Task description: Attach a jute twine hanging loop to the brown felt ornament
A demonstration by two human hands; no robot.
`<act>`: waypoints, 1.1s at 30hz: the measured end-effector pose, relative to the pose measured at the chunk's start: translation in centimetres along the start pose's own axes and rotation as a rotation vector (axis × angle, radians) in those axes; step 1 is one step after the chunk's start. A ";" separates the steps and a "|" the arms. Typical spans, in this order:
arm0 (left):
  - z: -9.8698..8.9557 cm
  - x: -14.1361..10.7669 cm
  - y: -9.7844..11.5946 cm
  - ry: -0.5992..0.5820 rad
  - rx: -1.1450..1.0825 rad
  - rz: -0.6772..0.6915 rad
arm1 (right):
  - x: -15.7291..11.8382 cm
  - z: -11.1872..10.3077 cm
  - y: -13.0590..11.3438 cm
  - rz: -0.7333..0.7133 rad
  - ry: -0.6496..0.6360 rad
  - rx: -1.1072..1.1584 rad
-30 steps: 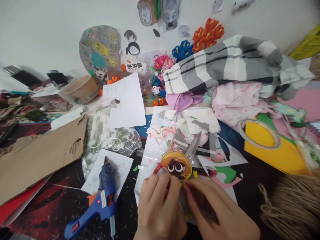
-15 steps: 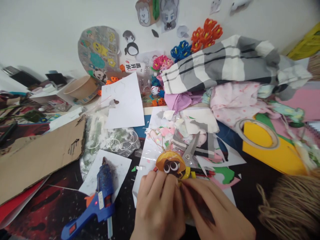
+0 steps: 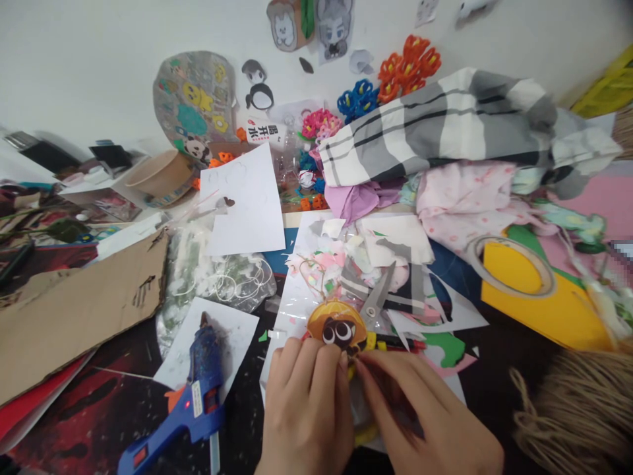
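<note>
A flat character cutout point(image 3: 337, 324) with a yellow hat, dark face and big white eyes lies under clear plastic at the lower middle. My left hand point(image 3: 309, 402) is closed at its lower edge, fingers curled and pressed together. Just right of it, my right hand point(image 3: 430, 412) pinches at the same edge, thumb and forefinger meeting near the left fingertips. What lies between the fingertips is mostly hidden. Grey scissors point(image 3: 372, 309) rest right behind the cutout, beside paper scraps point(image 3: 326, 260).
A blue glue gun point(image 3: 198, 396) lies on white paper at the left, its red light lit. Cardboard point(image 3: 84, 303) is farther left. A tape roll point(image 3: 546, 277) sits on yellow sheets at the right, with twine point(image 3: 583, 402) nearer. Checked cloth point(image 3: 445, 125) lies behind.
Both hands stay at the cutout's lower edge. Their fingertips have parted slightly, and more of the yellow and clear material below shows between the hands.
</note>
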State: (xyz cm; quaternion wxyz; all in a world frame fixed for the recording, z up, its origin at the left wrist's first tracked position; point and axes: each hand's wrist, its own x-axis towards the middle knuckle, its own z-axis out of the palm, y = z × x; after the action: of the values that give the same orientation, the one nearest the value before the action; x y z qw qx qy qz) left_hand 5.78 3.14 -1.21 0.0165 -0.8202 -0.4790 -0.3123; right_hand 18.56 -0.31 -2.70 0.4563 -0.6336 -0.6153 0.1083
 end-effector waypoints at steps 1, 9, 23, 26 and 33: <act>0.0 0.0 0.0 0.004 -0.005 -0.005 | 0.0 0.0 -0.1 0.011 0.001 0.006; 0.0 0.1 -0.1 0.007 -0.010 -0.006 | 0.3 -0.1 0.1 -0.014 -0.010 -0.015; 0.2 0.3 0.0 0.014 -0.006 0.045 | 0.4 -0.4 0.7 -0.084 -0.049 -0.023; 0.1 0.4 0.0 0.017 0.000 0.050 | 0.4 -0.4 0.6 -0.073 -0.043 -0.016; 0.1 0.2 -0.4 0.000 0.014 0.041 | 1.4 -0.2 0.2 -0.025 0.099 -0.067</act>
State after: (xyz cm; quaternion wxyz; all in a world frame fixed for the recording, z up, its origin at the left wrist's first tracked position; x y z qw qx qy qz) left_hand 5.54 3.51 -1.28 0.0286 -0.8297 -0.4644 -0.3083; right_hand 19.18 0.89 -2.17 0.4662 -0.6454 -0.6029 0.0505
